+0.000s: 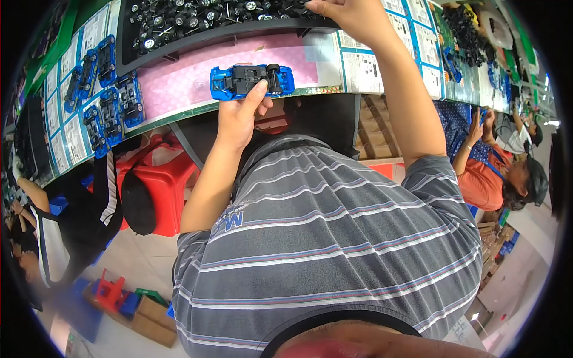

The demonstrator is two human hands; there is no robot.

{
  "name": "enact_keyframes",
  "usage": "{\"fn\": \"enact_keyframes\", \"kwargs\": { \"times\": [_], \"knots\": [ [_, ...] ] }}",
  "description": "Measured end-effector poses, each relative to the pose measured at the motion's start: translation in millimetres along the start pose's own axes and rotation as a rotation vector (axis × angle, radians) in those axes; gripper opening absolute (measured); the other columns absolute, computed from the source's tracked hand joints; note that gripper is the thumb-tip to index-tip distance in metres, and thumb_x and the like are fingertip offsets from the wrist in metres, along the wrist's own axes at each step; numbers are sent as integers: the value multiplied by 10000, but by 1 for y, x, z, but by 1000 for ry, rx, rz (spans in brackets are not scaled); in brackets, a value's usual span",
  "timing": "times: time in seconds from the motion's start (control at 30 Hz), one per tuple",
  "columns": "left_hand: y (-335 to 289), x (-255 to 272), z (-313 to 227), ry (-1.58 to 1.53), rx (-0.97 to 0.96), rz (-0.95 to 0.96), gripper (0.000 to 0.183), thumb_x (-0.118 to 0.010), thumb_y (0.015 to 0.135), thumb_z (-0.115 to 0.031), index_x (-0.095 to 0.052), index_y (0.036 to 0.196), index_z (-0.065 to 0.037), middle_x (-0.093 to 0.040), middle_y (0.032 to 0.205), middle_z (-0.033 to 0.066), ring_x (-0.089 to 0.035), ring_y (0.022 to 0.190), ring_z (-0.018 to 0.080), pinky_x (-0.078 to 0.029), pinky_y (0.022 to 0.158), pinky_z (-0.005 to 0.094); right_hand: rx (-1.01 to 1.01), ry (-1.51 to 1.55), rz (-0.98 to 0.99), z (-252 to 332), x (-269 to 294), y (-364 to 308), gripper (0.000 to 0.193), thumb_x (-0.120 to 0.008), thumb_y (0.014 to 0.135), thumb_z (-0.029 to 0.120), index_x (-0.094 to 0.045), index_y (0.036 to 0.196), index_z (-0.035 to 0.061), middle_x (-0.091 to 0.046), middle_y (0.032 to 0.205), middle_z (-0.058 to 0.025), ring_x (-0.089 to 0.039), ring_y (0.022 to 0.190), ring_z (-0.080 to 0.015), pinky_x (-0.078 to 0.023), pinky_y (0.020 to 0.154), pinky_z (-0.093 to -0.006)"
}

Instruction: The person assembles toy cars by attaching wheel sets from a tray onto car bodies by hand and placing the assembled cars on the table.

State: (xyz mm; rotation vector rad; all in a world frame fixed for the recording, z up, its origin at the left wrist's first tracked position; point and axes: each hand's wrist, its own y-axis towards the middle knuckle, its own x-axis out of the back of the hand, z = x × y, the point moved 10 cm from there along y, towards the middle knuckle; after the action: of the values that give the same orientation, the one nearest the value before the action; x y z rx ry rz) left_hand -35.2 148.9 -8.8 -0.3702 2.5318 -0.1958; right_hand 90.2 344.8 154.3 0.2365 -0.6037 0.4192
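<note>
My left hand point(242, 113) is closed round a blue toy car point(224, 82), held underside up over the table's front edge. Its black base faces me, with the thumb pressed on it. Black wheels point(273, 70) show near the car's right end; I see none at its left end. My right hand point(352, 15) reaches to the right end of a black tray point(239, 43) heaped with small black wheels and axles point(203, 18). Its fingers look drawn together at the parts, partly cut off by the upper edge, and what they hold is hidden.
Several overturned blue toy cars point(110, 110) lie on the table at left. Pink sheeting point(179, 74) covers the tabletop before me. A red stool point(170, 191) stands below left. A co-worker in an orange top point(480, 185) sits at right; another person point(71, 227) is at left.
</note>
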Motion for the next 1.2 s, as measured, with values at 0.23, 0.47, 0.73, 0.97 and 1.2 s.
{"fn": "enact_keyframes", "kwargs": {
  "times": [0.23,0.47,0.73,0.97,1.2],
  "knots": [
    [3,-9,-3,-53,-24,4,294,-716,925,-192,-584,1153,-62,-648,897,17,-629,705,98,-464,568,212,109,-72,-69,-10,-10,-14,136,-765,812,73,-686,889,-8,-622,1086,-211,-669,861,-309,-533,745,-360],
    [-2,-6,-6,-46,-28,20,299,-717,926,-196,-582,1156,-60,-650,895,12,-621,698,89,-469,575,212,420,199,-116,24,-9,-33,144,-737,814,48,-640,896,-18,-596,1173,-239,-611,993,-377,-500,835,-405],
    [-5,-1,5,51,-54,84,259,-697,908,-88,-595,1141,-41,-645,890,13,-602,681,82,-468,580,223,449,82,230,67,-92,-95,420,-822,756,120,-598,1094,13,-678,1140,-131,-667,1048,-267,-526,903,-360],
    [-12,11,18,4,-39,17,457,-635,876,39,-518,1315,-9,-633,1162,69,-623,1055,166,-530,900,320,427,-61,273,73,-130,-104,485,-840,718,174,-605,1112,13,-662,1096,-167,-630,1061,-377,-512,926,-402],
    [-19,25,-26,-13,-234,34,360,-649,978,-173,-513,1277,-25,-659,995,70,-624,721,110,-474,607,234,621,62,142,82,-98,-103,445,-839,738,183,-657,1105,9,-669,1126,-158,-643,1071,-330,-503,926,-383]
  ]
}}
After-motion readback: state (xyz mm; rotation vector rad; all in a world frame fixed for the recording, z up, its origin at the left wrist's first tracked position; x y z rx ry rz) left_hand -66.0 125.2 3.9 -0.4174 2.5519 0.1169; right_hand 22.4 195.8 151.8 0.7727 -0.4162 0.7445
